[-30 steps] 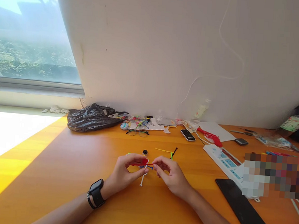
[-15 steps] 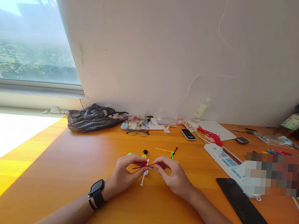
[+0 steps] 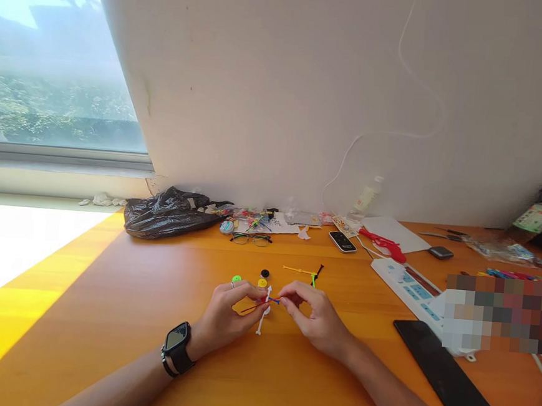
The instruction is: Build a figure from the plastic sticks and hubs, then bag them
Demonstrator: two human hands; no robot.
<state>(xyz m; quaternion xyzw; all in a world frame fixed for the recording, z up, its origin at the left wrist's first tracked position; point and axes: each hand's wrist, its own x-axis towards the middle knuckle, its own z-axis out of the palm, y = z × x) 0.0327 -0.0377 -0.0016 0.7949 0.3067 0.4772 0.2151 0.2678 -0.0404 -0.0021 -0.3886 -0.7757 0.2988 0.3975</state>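
Observation:
My left hand [image 3: 234, 308], with a black watch on its wrist, pinches a thin red plastic stick [image 3: 251, 308] and a blue piece crossing it. The fingertips of my right hand [image 3: 315, 319] are closed on the right end of the crossed red and blue pieces [image 3: 276, 300]. Where the pieces join is partly hidden by my fingers. Just below and behind them lies a white plastic stick [image 3: 260, 327] with an arrow-like tip. Beyond my left hand are a green disc [image 3: 237, 279], a yellow disc [image 3: 262, 283] and a black disc [image 3: 265, 273].
Yellow, black and green sticks [image 3: 299, 270] lie joined beyond my right hand. Eyeglasses [image 3: 250, 239], a black plastic bag [image 3: 171, 214] and a small white device [image 3: 342, 242] are along the back. At right are a power strip [image 3: 414, 290] and a long black panel [image 3: 449, 380].
The red stick in my left fingers has turned slightly, its left end now lower. Both hands stay close together at nearly the same place.

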